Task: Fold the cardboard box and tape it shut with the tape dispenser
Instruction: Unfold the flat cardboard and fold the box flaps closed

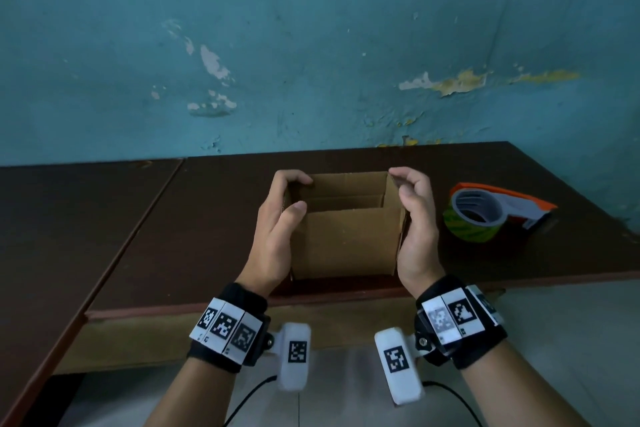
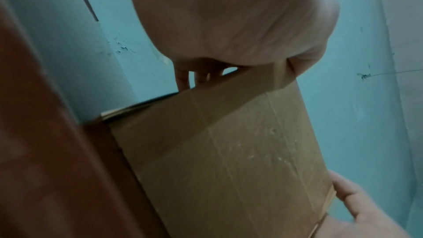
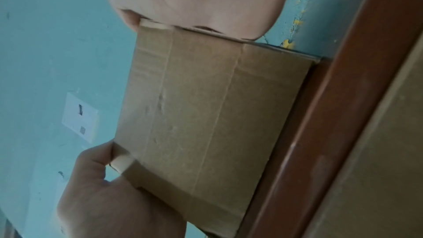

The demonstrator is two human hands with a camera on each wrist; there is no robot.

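Note:
The brown cardboard box [image 1: 349, 243] stands upright with its top open on the dark table [image 1: 207, 218], close to the front edge. My left hand [image 1: 282, 206] grips its left wall, fingers hooked over the far left corner and thumb on the near rim. My right hand [image 1: 414, 198] holds the right wall, palm flat against it and fingers curved over the far right corner. The left wrist view shows the box [image 2: 228, 151] under my left palm [image 2: 228, 15]. The right wrist view shows the box's near wall [image 3: 206, 106] between both hands. The orange and white tape dispenser [image 1: 491, 215] lies on the table to the right, untouched.
A peeling teal wall [image 1: 311, 62] rises right behind the table. A seam [image 1: 149, 218] divides this table from another one on the left. The table's front edge [image 1: 242, 305] runs just below the box. A pale floor lies beneath my wrists.

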